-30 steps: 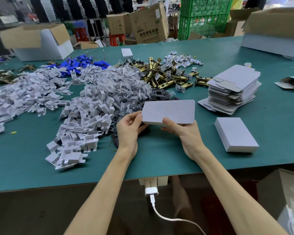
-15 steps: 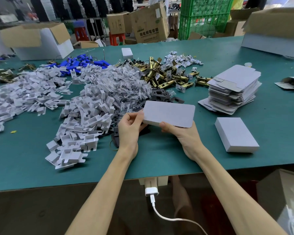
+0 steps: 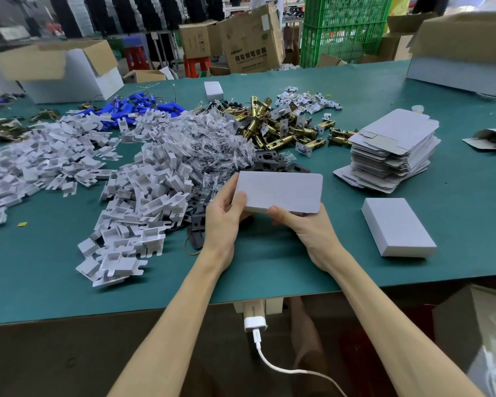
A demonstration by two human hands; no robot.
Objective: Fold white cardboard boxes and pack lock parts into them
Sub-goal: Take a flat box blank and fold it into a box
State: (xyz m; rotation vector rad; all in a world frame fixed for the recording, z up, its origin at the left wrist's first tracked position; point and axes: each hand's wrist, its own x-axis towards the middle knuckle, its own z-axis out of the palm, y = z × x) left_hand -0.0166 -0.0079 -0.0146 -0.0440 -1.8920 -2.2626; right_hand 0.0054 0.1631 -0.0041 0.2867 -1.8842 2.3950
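White cardboard box point(image 3: 281, 190) sits in both of my hands, lifted just above the near middle of the worktop point(image 3: 269, 267), its broad plain face turned up toward the head camera. I cannot tell whether its end flaps are tucked in.

My left hand point(image 3: 224, 222) grips the box's left end, with the thumb on the top face and the fingers curled behind it. My right hand point(image 3: 304, 227) holds the near right edge, thumb on top and fingers underneath.

I read the rest by size. The green worktop runs across the whole view. At its far left stands an open carton point(image 3: 69, 70) with brown flaps, and at the far right another large carton point(image 3: 464, 53). A wide heap of white cardboard inserts point(image 3: 143, 202) spreads over the left half, reaching just beside my left hand. Behind the held box lies a mound of clear plastic bags point(image 3: 212, 138) with small parts inside.

To the right stands a stack of flat box blanks point(image 3: 393, 150), and beyond the bags is a pile of brass latch bolts point(image 3: 272, 124). A second white box point(image 3: 398, 227) lies flat on the worktop, right of my right hand and apart from it. Black plates point(image 3: 272, 161) lie beside the bags, partly hidden by the held box. Blue parts point(image 3: 138, 106) lie at the far left of the piles, and a small white box point(image 3: 213, 90) stands beyond them.
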